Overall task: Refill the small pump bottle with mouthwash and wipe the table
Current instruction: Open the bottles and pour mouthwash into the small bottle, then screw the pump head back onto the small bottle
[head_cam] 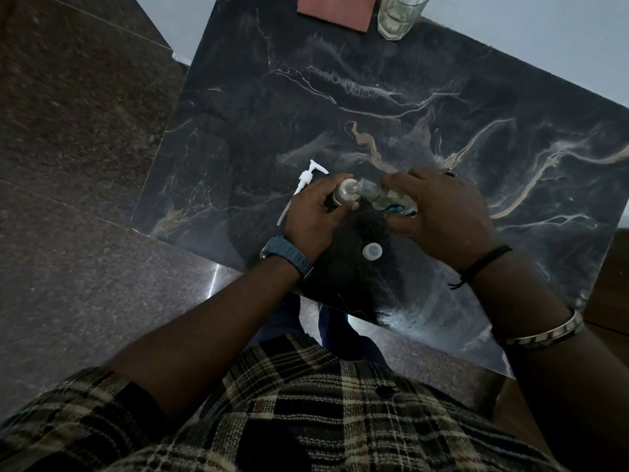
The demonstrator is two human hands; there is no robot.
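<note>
Mid-pour. My left hand (pixel 315 212) is wrapped around the small pump bottle (pixel 345 194), fingers curled round its body, keeping it upright with the open neck facing up so it can take liquid. My right hand (pixel 442 212) grips the mouthwash bottle (pixel 388 199), thumb below and fingers curled over the top, tipped nearly flat so its mouth sits right at the small bottle's neck. The two openings look to be touching or just apart; can't tell which. Can't see a stream either, too dark.

Both bottles are held over the table (pixel 374 107), near its front edge, roughly mid-width. That keeps any spill on the marble rather than on my lap.

The pump head (pixel 304 182), tube attached, lies flat on the table just left of my left hand, parked within reach for refitting. The white cap (pixel 372 251) sits open side up close to the front edge, between my wrists. A dark cloth (pixel 347 253) lies under it, probably for the wipe step, not started.

At the far edge: a glass (pixel 398 17) and a reddish pad (pixel 337 10), well apart from the work.

Risk: narrow neck, easy to overshoot. Fill level not readable.
</note>
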